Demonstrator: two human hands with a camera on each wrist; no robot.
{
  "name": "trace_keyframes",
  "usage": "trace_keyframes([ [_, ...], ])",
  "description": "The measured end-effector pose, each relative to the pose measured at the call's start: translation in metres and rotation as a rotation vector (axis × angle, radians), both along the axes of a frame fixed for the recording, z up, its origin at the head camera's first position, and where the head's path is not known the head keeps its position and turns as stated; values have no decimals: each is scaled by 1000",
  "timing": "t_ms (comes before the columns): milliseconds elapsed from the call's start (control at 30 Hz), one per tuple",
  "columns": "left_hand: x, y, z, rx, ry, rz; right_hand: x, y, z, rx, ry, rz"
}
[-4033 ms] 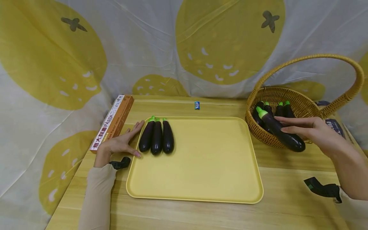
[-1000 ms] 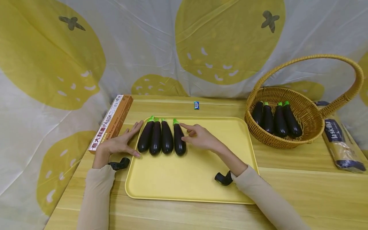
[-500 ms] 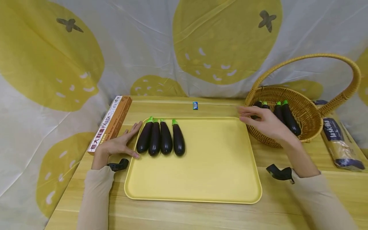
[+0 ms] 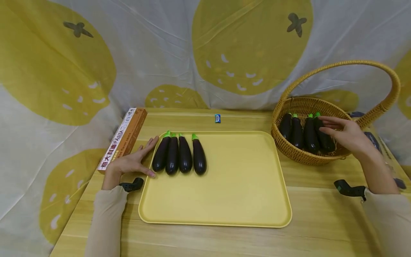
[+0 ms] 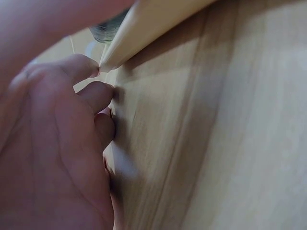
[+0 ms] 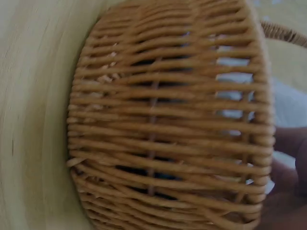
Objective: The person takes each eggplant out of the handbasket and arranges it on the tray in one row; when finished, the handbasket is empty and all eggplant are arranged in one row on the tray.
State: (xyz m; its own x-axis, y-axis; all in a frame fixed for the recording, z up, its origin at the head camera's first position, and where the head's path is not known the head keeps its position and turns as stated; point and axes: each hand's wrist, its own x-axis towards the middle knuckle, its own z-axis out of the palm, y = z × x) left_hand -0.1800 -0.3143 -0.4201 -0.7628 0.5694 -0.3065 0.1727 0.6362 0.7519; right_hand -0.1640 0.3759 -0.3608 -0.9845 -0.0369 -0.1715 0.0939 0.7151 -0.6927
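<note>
Several dark purple eggplants with green stems lie on the left of the yellow tray (image 4: 237,178); one eggplant (image 4: 199,157) sits slightly apart, right of the others. My left hand (image 4: 133,162), fingers spread, rests at the tray's left rim, thumb and index close to the leftmost eggplant (image 4: 161,153); the left wrist view shows its fingers on the wood by the rim. Over the wicker basket (image 4: 298,155) at the right, my right hand (image 4: 345,134) reaches in with extended fingers right at the rightmost eggplant (image 4: 324,141). Several eggplants lie side by side inside. In the right wrist view the basket wall mostly hides that hand.
A pasta box (image 4: 123,139) stands left of the tray, close to the left hand. Behind the tray lies a small blue packet (image 4: 217,118). The basket's tall handle (image 4: 340,63) arches over it. A package (image 4: 371,139) right of the basket is partly hidden by the right arm.
My right hand set an eggplant from the basket onto the tray as the row's right end, let go, and moved back right to the basket. The left hand stayed in place.
</note>
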Motion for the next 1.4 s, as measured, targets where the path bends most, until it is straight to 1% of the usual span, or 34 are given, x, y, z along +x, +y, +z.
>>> trace_keyframes([
  [100, 0, 0, 1, -6, -1, 1, -6, 6, -6, 0, -47, -37],
  [267, 0, 1, 1, -11, -8, 11, -16, 9, -15, -25, -132, -84],
  [400, 0, 1, 0, -8, -11, 17, -19, 8, -18, -16, -167, -96],
  [567, 0, 1, 1, -1, -19, 20, -19, 7, -19, -16, -187, -73],
  [700, 0, 1, 2, 1, -24, 23, -19, 8, -18, 37, -194, -32],
  [800, 0, 1, 1, 1, -19, 19, -20, 10, -16, 76, -216, 11],
  [867, 0, 1, 0, 5, -15, 16, -21, 11, -15, 90, -234, 22],
  [967, 0, 1, -1, 11, -14, 16, -22, 12, -16, 108, -233, 4],
  [1067, 0, 1, -2, 8, -13, 19, -21, 11, -19, 94, -207, -20],
  [1233, 0, 1, -1, 1, -22, 18, -19, 9, -21, 62, -164, -27],
  [1400, 0, 1, 1, -3, -15, 14, -18, 8, -22, 76, -125, -51],
])
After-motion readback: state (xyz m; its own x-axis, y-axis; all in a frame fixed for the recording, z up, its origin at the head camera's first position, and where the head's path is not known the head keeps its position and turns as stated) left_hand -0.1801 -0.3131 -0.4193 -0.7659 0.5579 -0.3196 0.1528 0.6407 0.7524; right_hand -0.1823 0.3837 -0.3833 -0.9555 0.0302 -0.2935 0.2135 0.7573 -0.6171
